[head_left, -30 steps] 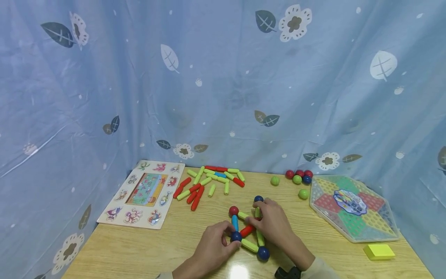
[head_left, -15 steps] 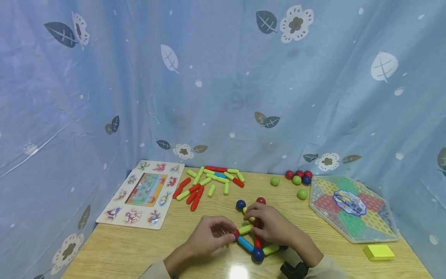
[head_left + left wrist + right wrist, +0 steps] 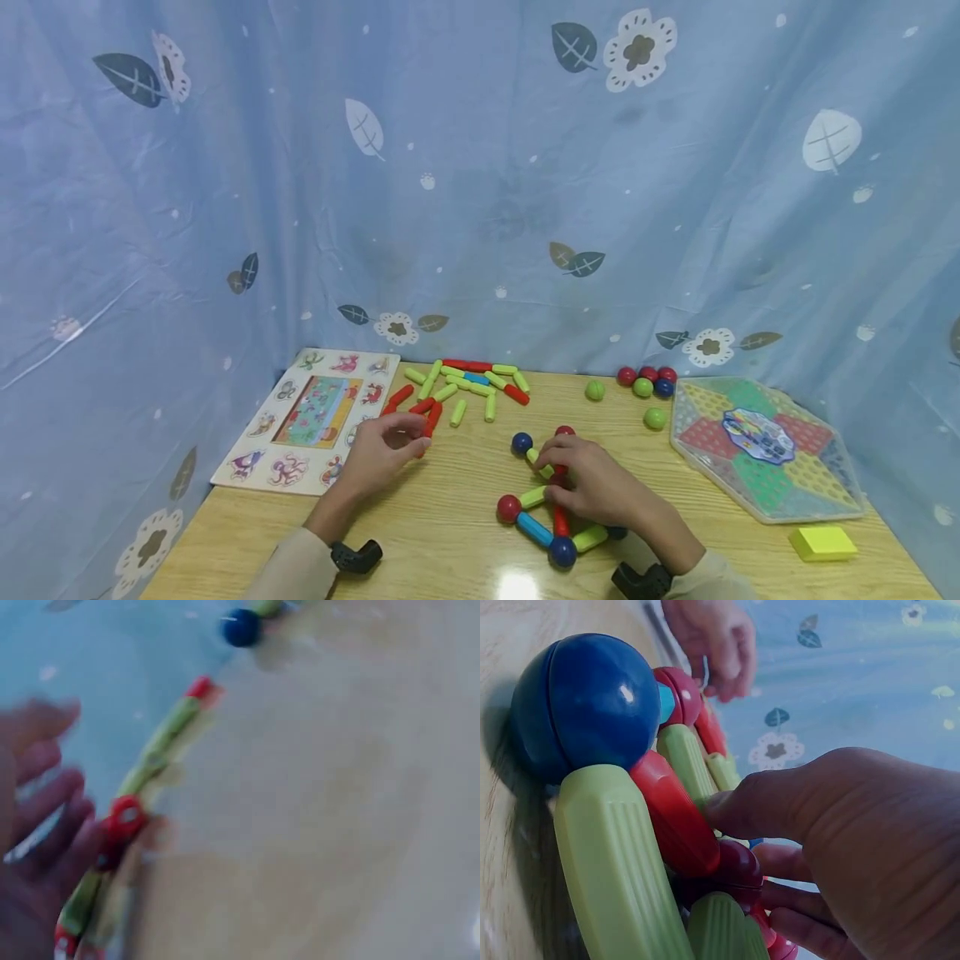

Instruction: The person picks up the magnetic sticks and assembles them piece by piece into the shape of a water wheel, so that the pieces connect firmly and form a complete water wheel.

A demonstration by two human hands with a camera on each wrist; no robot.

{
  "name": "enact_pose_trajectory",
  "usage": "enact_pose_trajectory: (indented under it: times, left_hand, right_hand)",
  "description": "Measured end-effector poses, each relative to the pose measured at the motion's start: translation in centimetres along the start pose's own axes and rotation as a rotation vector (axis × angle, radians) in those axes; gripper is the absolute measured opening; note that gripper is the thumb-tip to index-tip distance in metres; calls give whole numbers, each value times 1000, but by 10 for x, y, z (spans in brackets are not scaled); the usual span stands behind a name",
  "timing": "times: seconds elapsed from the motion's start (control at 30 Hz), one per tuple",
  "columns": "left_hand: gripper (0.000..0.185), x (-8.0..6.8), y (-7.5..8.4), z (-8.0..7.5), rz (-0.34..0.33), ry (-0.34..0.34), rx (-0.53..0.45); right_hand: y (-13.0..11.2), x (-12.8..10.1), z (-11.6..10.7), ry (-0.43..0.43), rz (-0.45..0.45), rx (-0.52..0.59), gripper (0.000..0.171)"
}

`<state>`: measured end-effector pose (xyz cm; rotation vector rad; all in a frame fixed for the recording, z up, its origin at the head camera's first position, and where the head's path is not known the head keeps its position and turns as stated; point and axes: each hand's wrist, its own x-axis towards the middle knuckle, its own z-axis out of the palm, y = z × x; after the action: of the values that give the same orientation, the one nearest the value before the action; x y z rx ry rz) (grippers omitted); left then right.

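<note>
Since half a second ago, the left hand point(image 3: 386, 450) has left the rod-and-ball frame point(image 3: 551, 512) for the loose rod pile point(image 3: 457, 387), fingers curled around a red rod point(image 3: 431, 419). From the head view, the right hand point(image 3: 592, 483) grips the frame on the table point(image 3: 450, 533). The left wrist view is blurred, its fingers point(image 3: 45, 825) beside rods point(image 3: 157, 750). The right wrist view shows fingers point(image 3: 780, 814) pinching a red rod point(image 3: 671, 817) by the blue ball point(image 3: 585, 705).

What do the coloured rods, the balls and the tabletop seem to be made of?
Rods: likely moulded plastic, matte, with ribbed facets along their length. Blue ball: glossy, probably plastic-coated, with a bright highlight and a seam line; any core is hidden. Tabletop: pale wood or wood-look laminate, with visible grain and a shiny glare spot.
</note>
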<state>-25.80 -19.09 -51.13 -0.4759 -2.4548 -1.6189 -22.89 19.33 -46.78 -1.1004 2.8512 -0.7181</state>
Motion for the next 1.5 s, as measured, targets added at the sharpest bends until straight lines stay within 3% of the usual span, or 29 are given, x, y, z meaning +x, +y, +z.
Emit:
enact_pose_trajectory:
  times: [0.13,0.23,0.33,0.5,0.67,0.73,0.8,0.97,1.1,1.17,1.33,1.5]
  left_hand:
    - [22,8,6,23,-3,82,362]
    - [17,10,9,31,23,93,581]
    - [11,9,14,34,33,84,691]
    - [8,7,22,34,43,89,706]
    - [13,5,29,33,15,81,657]
    - [15,4,33,33,-21,73,583]
    - [16,3,40,33,-86,49,431]
    - [22,0,62,46,-294,-3,-82]
    - [26,-4,68,72,-360,10,-291]
    - [26,-8,68,85,-365,16,-329]
    - [23,-14,67,112,-309,-6,-301]
    - [32,-18,69,122,-313,-57,-254]
  right_hand:
    - [1,-3,-1,12,-1,3,21]
    - [1,-2,-1,14,-11,9,21]
    - [1,-1,0,11,-10,7,22]
    - [2,0,0,19,-6,-9,21]
    - [2,0,0,30,-23,-13,21]
    - [3,0,1,33,-29,-13,21]
    - [3,0,1,37,-32,-13,21]
    - [3,0,3,67,-37,-16,20]
    - [3,0,4,91,-35,-21,19]
    - [3,0,4,100,-29,-30,19]
    - [1,1,7,119,18,-39,19]
    - [0,4,11,128,53,-14,20]
